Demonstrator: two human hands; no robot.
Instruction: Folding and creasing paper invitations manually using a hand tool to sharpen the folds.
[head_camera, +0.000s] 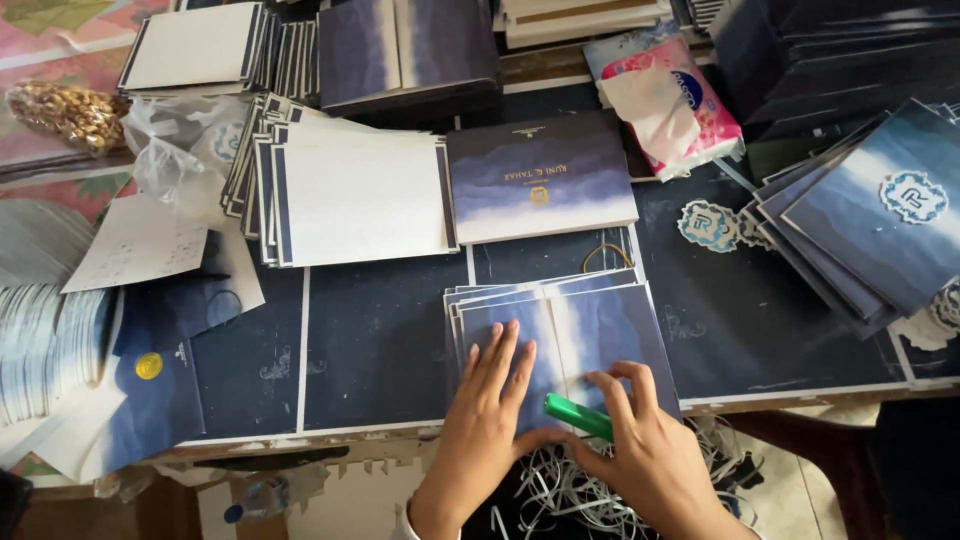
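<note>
A person's left hand (490, 400) lay flat, fingers spread and gripping nothing, on the top card of a small fanned stack of blue folded cards (560, 335) at the near edge of a dark blue worktop (380, 340). The right hand (640, 440) sat just beside it, its grip closed around a green glue stick (577, 415) whose tip rested against the lower part of the same top card, near the pale seam where two flaps met.

Beyond the stack, a closed blue-and-white card (540, 175) with gold lettering lay face up, and to its left stood a larger fanned pile of white-faced cards (355, 195) with blue borders. A crumpled clear plastic bag (180, 150) lay beside that pile. A pink pack of tissues (670, 95), one tissue pulled up, sat toward the far side. At the right, another fan of blue cards (870, 215) carried a round white monogram sticker, with loose monogram stickers (708, 225) of the same kind lying just beside it on the worktop. At the left edge were a stack of pale curved paper pieces (45, 340) and a blue card with a gold seal (148, 365). Thin paper trimmings (570, 490) lay tangled below the worktop's near edge, under the wrists.
</note>
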